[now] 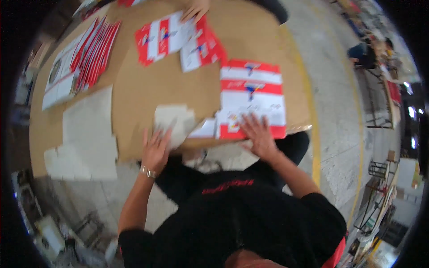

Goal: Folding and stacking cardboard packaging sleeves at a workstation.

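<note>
The surface [147, 89] looks like matt brown cardboard. The red-and-white flat carton [253, 96] at its 5 o'clock edge seems smooth printed card, faintly glossy. The bracelet [148, 171] looks metal.

Soft motion blur, even daylight, dark fisheye rim

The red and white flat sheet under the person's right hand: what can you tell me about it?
The red and white sheet looks like printed cardboard, perhaps an unfolded box, lying flat on the brown table near its front right edge. Red bands alternate with white panels bearing small blue and red marks. The right hand rests spread on its near edge, fingers pointing away from the person. It may be the top of a small stack; that is unclear. A pale sheet lies beside it, under the left hand.
</note>
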The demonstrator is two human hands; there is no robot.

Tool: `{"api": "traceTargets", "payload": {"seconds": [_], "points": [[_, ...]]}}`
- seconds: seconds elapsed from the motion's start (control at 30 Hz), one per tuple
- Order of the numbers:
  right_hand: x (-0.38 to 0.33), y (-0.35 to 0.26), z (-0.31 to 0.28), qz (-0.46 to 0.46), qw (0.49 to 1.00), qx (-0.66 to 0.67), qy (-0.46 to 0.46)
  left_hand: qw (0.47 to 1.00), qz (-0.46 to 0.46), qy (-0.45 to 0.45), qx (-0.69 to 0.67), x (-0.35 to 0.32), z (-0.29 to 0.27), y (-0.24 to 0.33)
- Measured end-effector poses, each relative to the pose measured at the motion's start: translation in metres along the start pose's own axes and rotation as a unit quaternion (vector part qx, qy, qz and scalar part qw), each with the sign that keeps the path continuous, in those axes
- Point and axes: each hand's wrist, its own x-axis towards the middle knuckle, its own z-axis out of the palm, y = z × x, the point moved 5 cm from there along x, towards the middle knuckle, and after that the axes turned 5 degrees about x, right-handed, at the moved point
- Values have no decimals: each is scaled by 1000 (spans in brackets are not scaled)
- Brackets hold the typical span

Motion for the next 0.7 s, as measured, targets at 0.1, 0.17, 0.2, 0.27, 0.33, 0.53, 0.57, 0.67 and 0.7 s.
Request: {"api": "traceTargets", "payload": {"seconds": [0.1,0.17,0.2,0.27,0.33,0.53,0.57,0.67,0.7], "points": [[-1,3,-9,1,999,29,42,985,-86,26,-149,21,4,-13],[-1,0,-12,0,999,28,41,946,-178,35,-269,18,19,-23],[0,-2,-10,0,999,30,42,947,-185,28,-261,16,27,-17],[-1,0,-5,0,999,34,38,807,-325,228,-438,12,38,-20],[-3,3,-4,11,999,35,39,815,-364,206,-402,19,42,-13],[-3,-1,-7,15,998,37,54,655,-379,365,-542,21,48,-12],[-4,-1,-7,17,998,36,52,657,-374,363,-544,23,52,-8],[-3,0,-5,22,998,29,52,634,-360,291,-619,38,72,16],[-3,-1,-4,20,998,25,52,635,-349,271,-634,43,78,22]]}}
